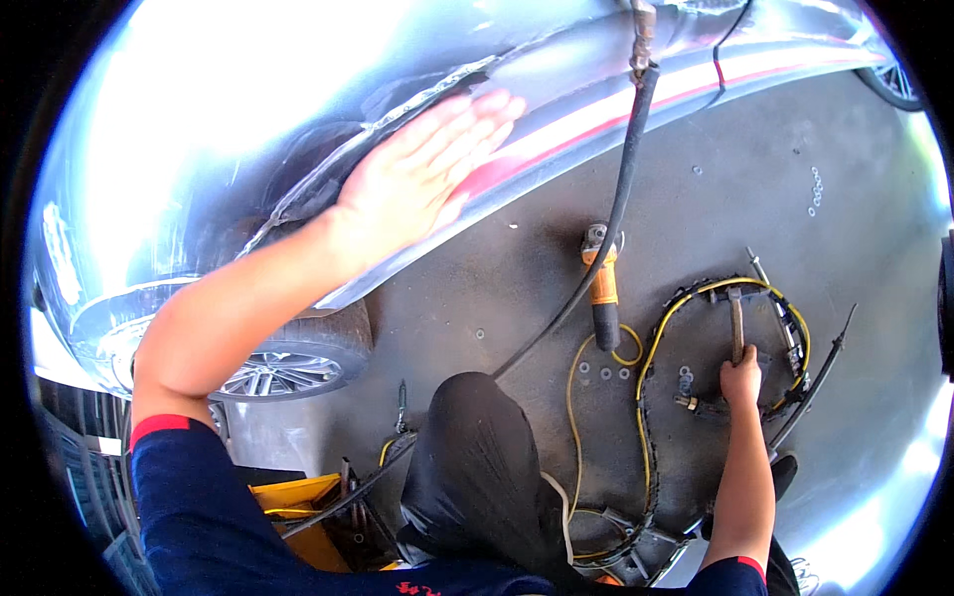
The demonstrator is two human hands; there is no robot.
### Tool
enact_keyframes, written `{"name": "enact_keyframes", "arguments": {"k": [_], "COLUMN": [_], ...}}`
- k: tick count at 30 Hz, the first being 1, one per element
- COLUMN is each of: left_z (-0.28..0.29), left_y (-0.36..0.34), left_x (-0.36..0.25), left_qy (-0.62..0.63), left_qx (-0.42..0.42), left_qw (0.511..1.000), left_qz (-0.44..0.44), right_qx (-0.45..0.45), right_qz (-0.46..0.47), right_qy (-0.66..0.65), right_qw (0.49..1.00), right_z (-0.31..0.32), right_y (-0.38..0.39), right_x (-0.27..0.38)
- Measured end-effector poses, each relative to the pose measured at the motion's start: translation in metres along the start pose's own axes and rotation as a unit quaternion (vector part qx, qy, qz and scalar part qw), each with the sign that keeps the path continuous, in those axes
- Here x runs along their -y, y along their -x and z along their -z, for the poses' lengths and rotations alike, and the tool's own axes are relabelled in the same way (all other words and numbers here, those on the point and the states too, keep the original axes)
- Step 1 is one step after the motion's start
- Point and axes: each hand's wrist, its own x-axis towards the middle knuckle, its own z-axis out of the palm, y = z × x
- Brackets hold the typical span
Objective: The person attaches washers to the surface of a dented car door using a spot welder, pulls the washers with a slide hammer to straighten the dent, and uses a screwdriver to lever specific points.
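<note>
My left hand [422, 164] is stretched out flat on the side of a car [556, 89], its fingers extended. Beside it, a rough, torn-looking crease [328, 164] runs across the dark, shiny bodywork. Down at the right, my right hand [740, 377] is closed round the wooden handle of a hammer [736, 326]. The hammer's head points away from me, above the floor and inside a loop of yellow and black cable [651, 382]. I cannot tell whether the head touches the floor.
An orange angle grinder [602, 288] lies on the floor. A black cable [628, 179] hangs in front of the car. Several metal washers [604, 373] are scattered about. The car's wheel [283, 372] stands at left, near a yellow box [298, 494]. My dark-trousered knee [477, 457] is between my arms.
</note>
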Motion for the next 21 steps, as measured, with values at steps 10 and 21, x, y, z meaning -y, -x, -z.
{"name": "enact_keyframes", "arguments": {"k": [10, 21], "left_z": [0.015, -0.014], "left_y": [-0.073, 0.049], "left_x": [0.0, -0.006], "left_qy": [-0.155, -0.023], "left_qx": [-0.08, 0.04], "left_qw": [0.984, 0.999], "left_qz": [0.04, -0.009], "right_qx": [-0.018, -0.016], "right_qz": [0.012, 0.024], "right_qy": [-0.027, -0.018], "right_qw": [0.999, 0.999], "right_z": [-0.004, -0.003], "right_y": [0.006, 0.011], "right_x": [0.001, 0.005]}}
